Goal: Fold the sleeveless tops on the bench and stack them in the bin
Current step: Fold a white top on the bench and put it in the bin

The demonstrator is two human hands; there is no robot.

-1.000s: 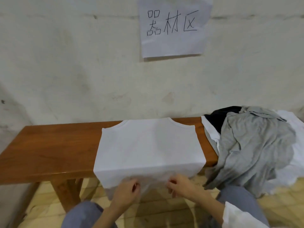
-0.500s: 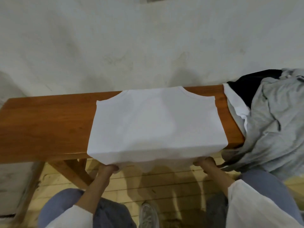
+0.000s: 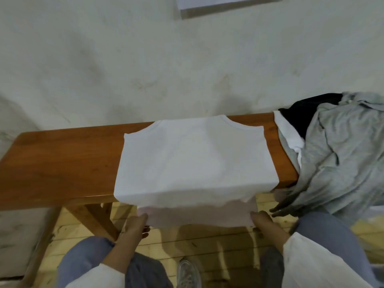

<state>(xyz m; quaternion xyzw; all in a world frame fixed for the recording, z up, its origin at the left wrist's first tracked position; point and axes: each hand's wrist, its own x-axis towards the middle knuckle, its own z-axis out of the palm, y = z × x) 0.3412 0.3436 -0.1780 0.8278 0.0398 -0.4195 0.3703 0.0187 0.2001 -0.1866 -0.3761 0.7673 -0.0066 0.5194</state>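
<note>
At front edge of surface (image 3: 62, 163): white top (image 3: 195, 159) lies flat, neck and armholes toward the wall, lower part hanging off the near edge. Some creasing where it bends over the edge; the body above looks smooth.

Left hand (image 3: 135, 224) at left hem corner, right hand (image 3: 262, 222) at right hem corner, both below the edge. Left grip: pinching the hem, thumb on top, fingers curled beneath. Right grip: looks likewise closed on the hem, though cloth hides most of its fingers. Hem is stretched fairly straight between them.

Pile (image 3: 342, 159) of grey, black and white garments sits on the right end of the surface and spills over it, just beside the right hand. Bin not in view.

Step in hand, as I judge it: bring the hem up and over to halve the top's length.

Doing it well:
- Raise both corners together and level, with the hem taut so the middle does not sag.
- Carry it up first, then back toward the neckline; pulling toward the body would likely slide thin cloth off polished wood.
- Lay the hem square along the shoulder line, side edges matched left and right.
- Keep the right corner clear of the hanging grey cloth.
- Release only once flat, then smooth outward from the fold.

Task looks early: pile unfolded.
</note>
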